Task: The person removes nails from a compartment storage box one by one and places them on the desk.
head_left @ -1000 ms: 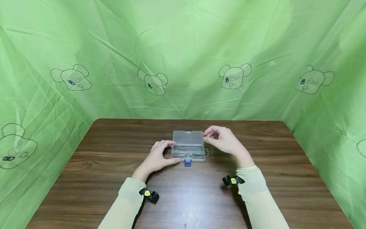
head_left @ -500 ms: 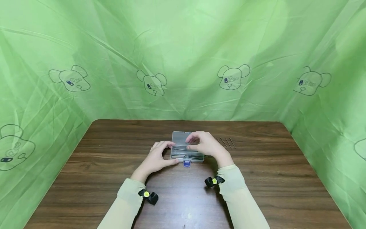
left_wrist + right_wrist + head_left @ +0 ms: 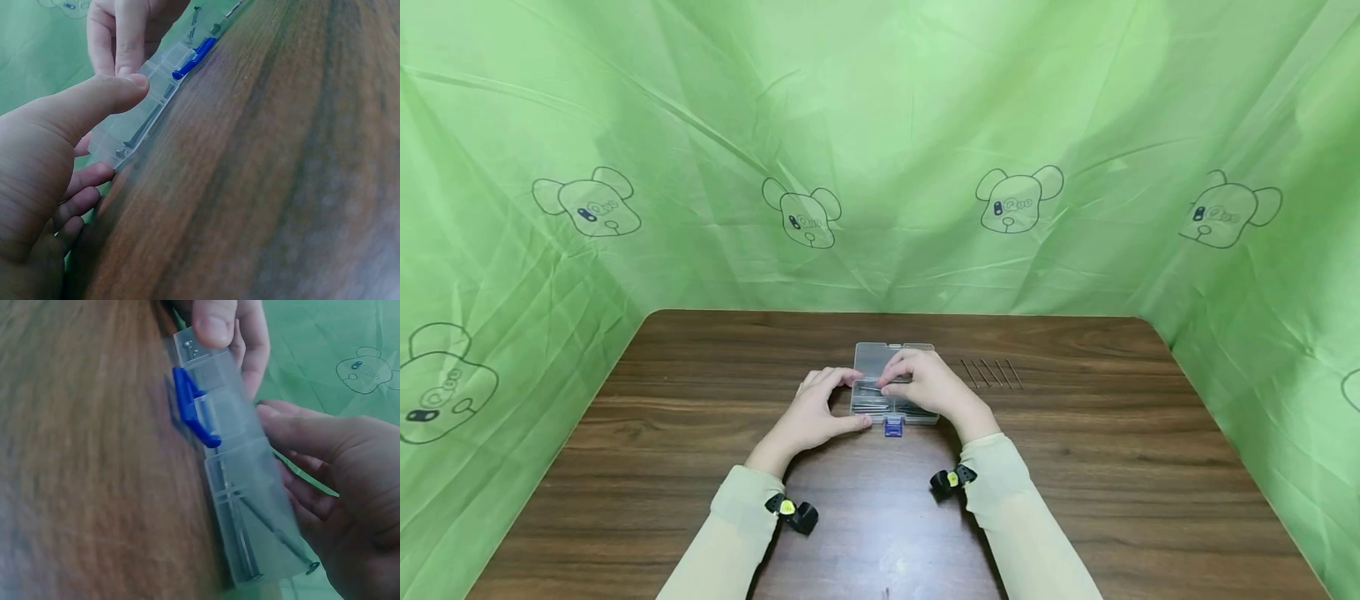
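Both hands [image 3: 811,414] [image 3: 934,383] at open clr box [image 3: 869,359] w/ nails [image 3: 277,536]

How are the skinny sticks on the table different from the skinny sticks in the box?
The table sticks lie spaced apart in a row, while many box sticks lie close together.
The table sticks slant up and down in the head view; most box sticks there lie nearly sideways.
The table sticks look brownish, while the box sticks look silvery grey.
Both kinds are thin and straight.

Smooth plastic box [image 3: 234,420], metal nails [image 3: 242,532], glossy wood-grain table [image 3: 880,517]
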`<control>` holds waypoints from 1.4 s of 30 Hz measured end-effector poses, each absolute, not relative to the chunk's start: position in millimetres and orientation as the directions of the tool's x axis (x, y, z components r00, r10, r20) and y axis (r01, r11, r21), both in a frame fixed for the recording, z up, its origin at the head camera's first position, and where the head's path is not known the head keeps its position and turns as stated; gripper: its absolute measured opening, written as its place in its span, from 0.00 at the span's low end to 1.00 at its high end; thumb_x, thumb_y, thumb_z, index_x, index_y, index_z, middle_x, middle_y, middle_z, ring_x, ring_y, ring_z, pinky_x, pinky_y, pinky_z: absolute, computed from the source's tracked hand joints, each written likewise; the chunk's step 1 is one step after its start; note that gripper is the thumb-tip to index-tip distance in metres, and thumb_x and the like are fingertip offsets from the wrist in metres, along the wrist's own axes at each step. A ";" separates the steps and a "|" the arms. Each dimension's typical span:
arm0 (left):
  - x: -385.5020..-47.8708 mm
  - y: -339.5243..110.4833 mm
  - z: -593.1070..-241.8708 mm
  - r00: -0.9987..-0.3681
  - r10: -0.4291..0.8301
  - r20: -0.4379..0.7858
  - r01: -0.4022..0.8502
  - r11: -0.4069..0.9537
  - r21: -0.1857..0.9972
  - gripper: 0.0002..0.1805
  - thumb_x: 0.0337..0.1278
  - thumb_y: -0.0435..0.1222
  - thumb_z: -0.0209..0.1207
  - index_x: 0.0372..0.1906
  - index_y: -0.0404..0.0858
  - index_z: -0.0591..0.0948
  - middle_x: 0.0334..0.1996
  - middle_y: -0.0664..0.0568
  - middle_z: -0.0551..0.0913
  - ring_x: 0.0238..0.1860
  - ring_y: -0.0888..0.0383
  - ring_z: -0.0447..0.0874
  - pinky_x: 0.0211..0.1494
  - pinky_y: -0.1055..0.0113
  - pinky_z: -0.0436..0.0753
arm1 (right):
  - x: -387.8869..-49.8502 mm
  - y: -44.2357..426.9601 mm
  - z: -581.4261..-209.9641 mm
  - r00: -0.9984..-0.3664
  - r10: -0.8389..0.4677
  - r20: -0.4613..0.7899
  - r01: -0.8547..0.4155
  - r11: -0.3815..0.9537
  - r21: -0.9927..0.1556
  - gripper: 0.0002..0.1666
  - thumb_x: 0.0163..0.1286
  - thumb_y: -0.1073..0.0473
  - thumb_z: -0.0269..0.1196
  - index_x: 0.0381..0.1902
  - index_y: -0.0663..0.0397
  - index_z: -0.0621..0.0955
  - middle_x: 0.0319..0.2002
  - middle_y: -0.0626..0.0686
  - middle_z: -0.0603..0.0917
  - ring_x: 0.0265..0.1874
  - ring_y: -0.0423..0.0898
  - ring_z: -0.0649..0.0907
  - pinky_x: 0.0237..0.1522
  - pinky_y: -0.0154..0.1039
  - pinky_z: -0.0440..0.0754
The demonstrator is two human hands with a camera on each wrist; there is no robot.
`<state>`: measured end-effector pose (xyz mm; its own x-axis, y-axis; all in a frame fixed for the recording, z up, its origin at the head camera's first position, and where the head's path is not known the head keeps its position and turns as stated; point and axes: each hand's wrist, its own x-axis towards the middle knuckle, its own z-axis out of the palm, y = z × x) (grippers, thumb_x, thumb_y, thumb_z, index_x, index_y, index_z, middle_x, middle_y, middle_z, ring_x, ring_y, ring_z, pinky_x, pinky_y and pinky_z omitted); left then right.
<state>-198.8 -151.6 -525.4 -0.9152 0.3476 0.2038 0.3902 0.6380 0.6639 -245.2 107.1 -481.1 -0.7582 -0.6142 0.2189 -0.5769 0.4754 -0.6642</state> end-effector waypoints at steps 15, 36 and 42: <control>-197.6 -150.2 -523.7 -0.914 0.348 0.210 0.394 0.635 0.664 0.40 0.53 0.58 0.81 0.70 0.52 0.81 0.63 0.61 0.83 0.67 0.51 0.74 0.72 0.47 0.69 | -245.6 106.8 -488.8 -0.705 -0.654 0.274 -0.667 0.482 -0.568 0.07 0.68 0.64 0.77 0.43 0.56 0.95 0.49 0.54 0.85 0.51 0.51 0.83 0.60 0.49 0.83; -199.5 -148.9 -525.0 -0.917 0.337 0.212 0.389 0.640 0.663 0.40 0.54 0.58 0.81 0.70 0.52 0.81 0.63 0.61 0.83 0.68 0.51 0.74 0.73 0.47 0.69 | -253.2 115.1 -483.9 -0.700 -0.687 0.195 -0.657 0.513 -0.553 0.05 0.69 0.62 0.76 0.41 0.53 0.95 0.50 0.51 0.85 0.55 0.52 0.82 0.67 0.56 0.76; -199.6 -148.0 -524.8 -0.919 0.337 0.205 0.384 0.645 0.661 0.40 0.54 0.58 0.81 0.70 0.53 0.81 0.64 0.61 0.83 0.67 0.51 0.74 0.73 0.48 0.69 | -253.4 117.9 -482.9 -0.696 -0.688 0.206 -0.682 0.544 -0.489 0.04 0.67 0.59 0.79 0.37 0.53 0.94 0.46 0.50 0.85 0.53 0.53 0.82 0.66 0.56 0.77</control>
<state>-199.6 -148.0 -524.8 -0.9189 0.3370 0.2048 0.3839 0.6452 0.6605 -253.4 117.9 -482.9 -0.6959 -0.6881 0.2056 -0.6821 0.5437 -0.4889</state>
